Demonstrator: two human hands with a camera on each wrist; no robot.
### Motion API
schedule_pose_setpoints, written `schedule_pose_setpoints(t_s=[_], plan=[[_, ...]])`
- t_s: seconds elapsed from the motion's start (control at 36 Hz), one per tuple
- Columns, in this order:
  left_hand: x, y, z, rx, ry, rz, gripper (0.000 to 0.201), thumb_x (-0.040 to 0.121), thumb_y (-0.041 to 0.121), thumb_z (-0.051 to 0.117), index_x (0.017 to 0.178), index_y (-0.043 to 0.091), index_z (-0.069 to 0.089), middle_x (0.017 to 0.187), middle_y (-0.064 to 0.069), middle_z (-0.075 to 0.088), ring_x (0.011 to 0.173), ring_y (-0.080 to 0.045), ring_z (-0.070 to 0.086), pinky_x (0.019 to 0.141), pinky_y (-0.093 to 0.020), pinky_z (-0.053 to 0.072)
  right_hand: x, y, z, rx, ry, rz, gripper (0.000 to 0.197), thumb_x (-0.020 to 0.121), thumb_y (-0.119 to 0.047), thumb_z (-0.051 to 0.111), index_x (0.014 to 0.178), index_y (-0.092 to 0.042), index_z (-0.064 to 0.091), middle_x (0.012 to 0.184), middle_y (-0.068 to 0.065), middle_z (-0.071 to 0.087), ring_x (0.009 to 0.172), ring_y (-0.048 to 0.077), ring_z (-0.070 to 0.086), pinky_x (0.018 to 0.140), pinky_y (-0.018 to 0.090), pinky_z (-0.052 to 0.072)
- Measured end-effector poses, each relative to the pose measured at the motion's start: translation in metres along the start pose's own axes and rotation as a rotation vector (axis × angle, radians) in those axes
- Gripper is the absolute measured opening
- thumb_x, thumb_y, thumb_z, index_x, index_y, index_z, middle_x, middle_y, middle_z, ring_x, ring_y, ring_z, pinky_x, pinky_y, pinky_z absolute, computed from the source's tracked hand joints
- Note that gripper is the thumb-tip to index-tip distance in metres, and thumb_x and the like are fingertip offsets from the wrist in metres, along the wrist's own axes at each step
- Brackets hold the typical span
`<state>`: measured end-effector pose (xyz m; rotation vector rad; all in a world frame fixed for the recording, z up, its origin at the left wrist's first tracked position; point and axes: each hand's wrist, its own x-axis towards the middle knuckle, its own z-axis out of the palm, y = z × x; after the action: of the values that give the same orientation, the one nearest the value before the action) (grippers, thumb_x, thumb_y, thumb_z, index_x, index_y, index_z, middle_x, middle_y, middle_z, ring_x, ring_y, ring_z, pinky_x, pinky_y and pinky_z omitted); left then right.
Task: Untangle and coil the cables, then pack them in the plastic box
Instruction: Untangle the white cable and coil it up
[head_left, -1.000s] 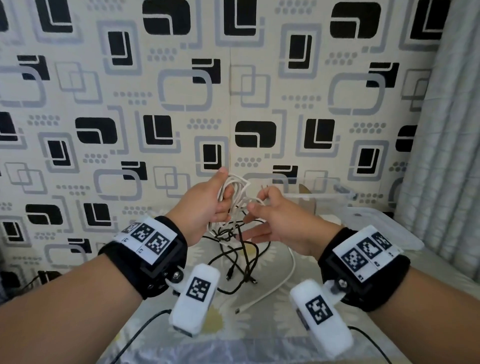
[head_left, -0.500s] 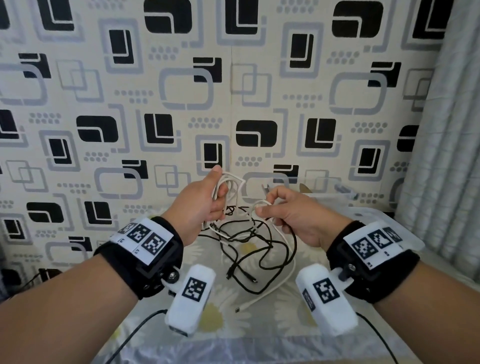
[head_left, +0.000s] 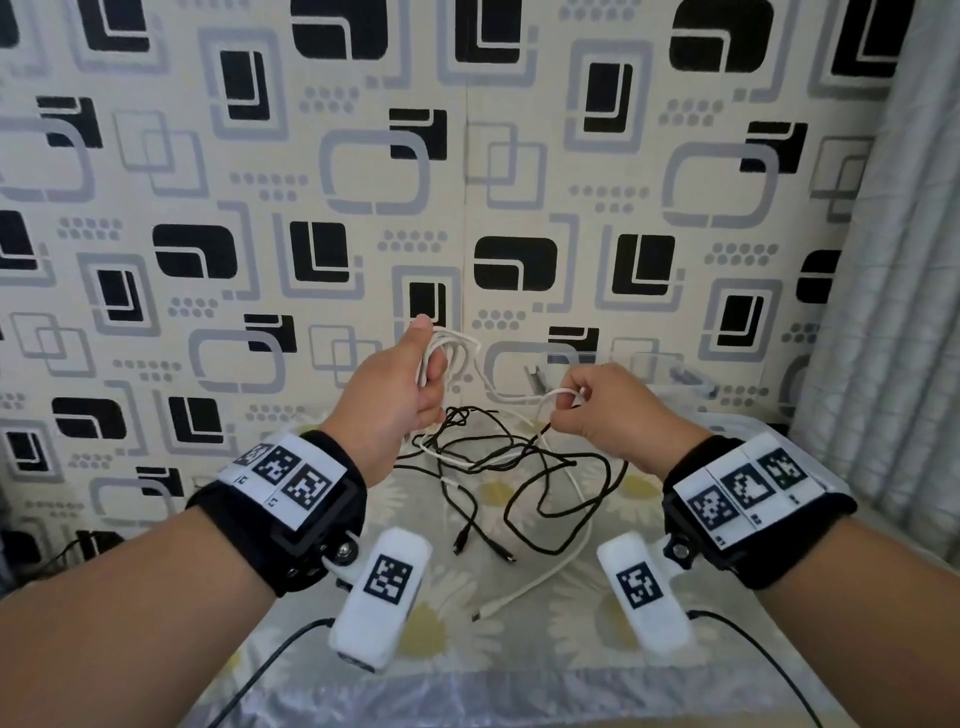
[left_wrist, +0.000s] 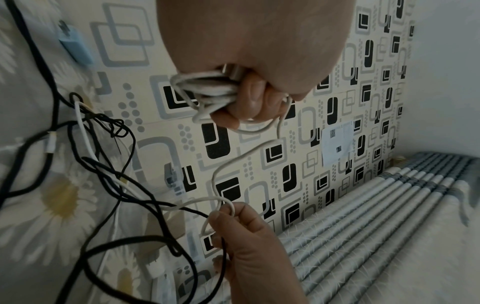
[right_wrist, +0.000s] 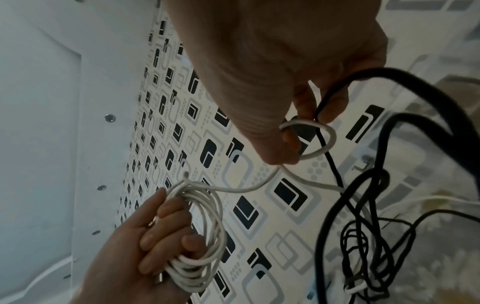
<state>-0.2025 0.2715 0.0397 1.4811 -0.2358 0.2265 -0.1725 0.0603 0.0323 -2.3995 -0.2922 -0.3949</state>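
**Q:** Hands and cable: what does each hold?

**A:** My left hand (head_left: 387, 402) grips the finished turns of the white cable (right_wrist: 200, 242), bunched against the palm. My right hand (head_left: 597, 410) pinches the next stretch of that cable, bent into a small loop at the fingertips (left_wrist: 221, 216). A black cable (right_wrist: 327, 156) runs through the same pinch.

**Q:** Where is the rest?

**A:** Below, on the daisy-print surface (head_left: 519, 639), the white tail threads through the tangle of black cables (head_left: 519, 478). The plastic box (head_left: 649, 374) stands behind my right hand, against the wall; nothing packed in it that I can see.

**Q:** What could go wrong?

**A:** As I judge it, drawing in more white length may tighten the black knot or lift the whole tangle, since the strands cross. The trapped black strand could be wound into the coil. A slack left grip would let the turns spring apart.
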Motion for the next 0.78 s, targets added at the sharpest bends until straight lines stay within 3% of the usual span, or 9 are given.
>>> schedule_pose_setpoints(t_s=[0.06,0.11,0.19,0.28,0.36,0.47,0.58,0.69,0.78], plan=[[-0.001,0.001,0.001,-0.001,-0.006,0.006,0.051,0.099,0.053,0.036,0.064,0.016,0.044,0.045,0.006,0.029,0.04,-0.011,0.023,0.063,-0.03,0.03,0.003,0.003,-0.002,-0.04,0.031,-0.007,0.017,0.078,-0.02,0.07,0.075,-0.024,0.055,0.092,0.001,0.047,0.075,0.016,0.043,0.054,0.023,0.03],[-0.001,0.002,0.002,-0.009,-0.005,0.009,0.05,0.099,0.053,0.036,0.065,0.016,0.044,0.045,0.006,0.029,0.04,-0.012,0.023,0.066,-0.031,0.033,0.003,0.005,-0.005,-0.031,0.045,0.02,0.019,0.081,-0.025,0.07,0.093,-0.027,0.056,0.109,0.002,0.041,0.072,0.011,0.046,0.054,0.019,0.034],[0.001,0.004,-0.001,-0.054,0.039,-0.002,0.05,0.1,0.053,0.035,0.065,0.018,0.045,0.046,0.006,0.03,0.041,-0.013,0.021,0.066,-0.03,0.037,0.004,0.011,-0.009,-0.084,0.012,0.056,0.05,0.076,-0.038,0.078,0.118,-0.028,0.051,0.116,0.001,0.037,0.088,0.014,0.049,0.074,0.024,0.04],[0.008,0.006,-0.01,-0.129,0.12,-0.045,0.049,0.1,0.054,0.036,0.065,0.02,0.048,0.046,0.007,0.03,0.045,-0.015,0.017,0.066,-0.03,0.04,0.007,0.023,-0.012,-0.045,0.006,0.071,0.037,0.073,-0.036,0.082,0.103,-0.022,0.064,0.111,-0.001,0.049,0.099,0.015,0.049,0.084,0.028,0.038],[0.015,0.007,-0.023,-0.178,0.211,-0.102,0.051,0.098,0.056,0.038,0.063,0.02,0.048,0.044,0.007,0.029,0.04,-0.014,0.02,0.066,-0.029,0.04,0.01,0.038,-0.016,0.072,0.052,0.084,0.014,0.081,-0.027,0.077,0.085,-0.017,0.068,0.093,-0.001,0.063,0.091,0.016,0.057,0.073,0.027,0.041],[0.024,0.003,-0.04,-0.229,0.28,-0.159,0.051,0.099,0.054,0.037,0.063,0.018,0.042,0.043,0.006,0.025,0.032,-0.013,0.023,0.061,-0.027,0.035,0.018,0.058,-0.021,0.337,0.18,0.171,0.008,0.083,-0.022,0.074,0.083,-0.014,0.073,0.082,0.003,0.067,0.078,0.014,0.056,0.063,0.02,0.04],[0.031,-0.001,-0.052,-0.248,0.325,-0.222,0.05,0.101,0.053,0.034,0.065,0.018,0.038,0.043,0.006,0.021,0.034,-0.014,0.017,0.059,-0.027,0.036,0.024,0.077,-0.029,0.437,0.298,0.29,0.015,0.088,-0.025,0.07,0.078,-0.013,0.07,0.072,-0.003,0.063,0.036,-0.004,0.046,0.038,0.011,0.03],[0.036,-0.002,-0.063,-0.277,0.36,-0.219,0.047,0.103,0.045,0.029,0.066,0.017,0.033,0.036,0.004,0.02,0.027,-0.015,0.019,0.059,-0.027,0.032,0.028,0.088,-0.034,0.519,0.393,0.367,0.012,0.086,-0.025,0.071,0.084,-0.013,0.069,0.073,-0.007,0.058,0.06,0.004,0.044,0.064,0.024,0.038],[0.042,-0.002,-0.084,-0.281,0.408,-0.255,0.042,0.102,0.037,0.032,0.064,0.019,0.029,0.038,0.003,0.021,0.028,-0.015,0.018,0.054,-0.027,0.03,0.032,0.102,-0.043,0.498,0.421,0.437,0.02,0.09,-0.026,0.065,0.097,-0.008,0.068,0.072,-0.004,0.055,0.064,0.011,0.047,0.06,0.023,0.046]])
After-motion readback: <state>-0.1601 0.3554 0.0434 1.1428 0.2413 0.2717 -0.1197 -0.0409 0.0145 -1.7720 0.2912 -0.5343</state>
